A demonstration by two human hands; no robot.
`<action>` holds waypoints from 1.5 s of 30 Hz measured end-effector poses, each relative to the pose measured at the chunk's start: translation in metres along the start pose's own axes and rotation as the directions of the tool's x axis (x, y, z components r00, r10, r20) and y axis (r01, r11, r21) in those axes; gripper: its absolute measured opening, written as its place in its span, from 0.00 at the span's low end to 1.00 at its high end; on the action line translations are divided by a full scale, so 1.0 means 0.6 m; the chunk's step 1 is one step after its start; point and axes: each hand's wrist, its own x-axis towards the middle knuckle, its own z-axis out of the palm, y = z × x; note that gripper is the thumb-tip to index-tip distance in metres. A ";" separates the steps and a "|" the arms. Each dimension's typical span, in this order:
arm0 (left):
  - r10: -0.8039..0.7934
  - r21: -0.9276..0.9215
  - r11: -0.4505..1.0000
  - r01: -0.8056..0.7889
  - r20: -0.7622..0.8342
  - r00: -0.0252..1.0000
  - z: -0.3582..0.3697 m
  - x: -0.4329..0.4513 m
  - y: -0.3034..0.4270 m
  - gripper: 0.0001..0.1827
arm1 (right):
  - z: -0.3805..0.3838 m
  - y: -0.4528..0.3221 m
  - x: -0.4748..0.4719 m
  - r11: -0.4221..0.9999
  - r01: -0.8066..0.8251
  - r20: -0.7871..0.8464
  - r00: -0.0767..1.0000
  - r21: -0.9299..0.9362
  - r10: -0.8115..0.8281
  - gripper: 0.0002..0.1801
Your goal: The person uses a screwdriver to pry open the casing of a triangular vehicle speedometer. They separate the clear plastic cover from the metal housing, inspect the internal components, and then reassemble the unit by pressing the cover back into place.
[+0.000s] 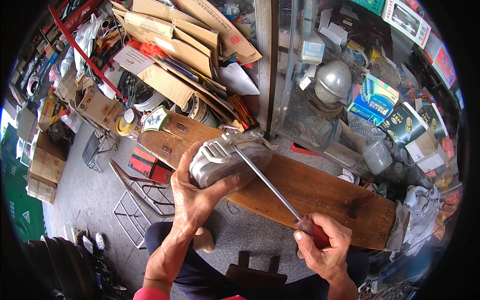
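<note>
My left hand [198, 191] grips a grey housing with a clear cover [228, 161], which looks like a vehicle lamp or instrument unit. Its ribbed grey side faces up, and the thumb presses on the clear cover. In my right hand [326, 243] is a long-shafted screwdriver [268, 183], held by its red handle. The shaft slants up to the left, and its tip meets the upper side of the housing. Whether the tip sits in a screw, I cannot tell. Beneath the housing runs a long wooden bench [322, 195].
A shield-shaped emblem piece [154, 119] lies on the bench's far left end. Flattened cardboard boxes [180, 45] lean behind it. On the right stands a glass case [288, 75] with boxed parts. A metal rack [131, 217] and a red-and-black battery [150, 165] stand on the floor.
</note>
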 end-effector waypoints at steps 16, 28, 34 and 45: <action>0.044 0.094 0.995 -0.046 0.017 0.999 -0.001 -0.006 -0.001 0.41 | -0.022 -0.039 0.009 0.980 -0.194 0.108 0.974 -0.040 0.198 0.15; 0.064 0.125 0.990 -0.069 0.041 0.997 -0.001 -0.009 -0.003 0.40 | -0.036 0.000 0.005 0.990 -0.119 0.087 0.990 0.077 0.113 0.19; 0.158 0.189 0.967 -0.169 0.072 0.985 -0.005 -0.008 -0.010 0.44 | -0.047 -0.009 0.009 0.857 -0.449 0.220 0.889 0.252 0.402 0.17; 0.156 0.187 0.968 -0.169 0.080 0.984 -0.002 -0.010 -0.004 0.39 | -0.014 -0.004 -0.003 0.969 0.098 0.034 0.995 -0.226 -0.092 0.14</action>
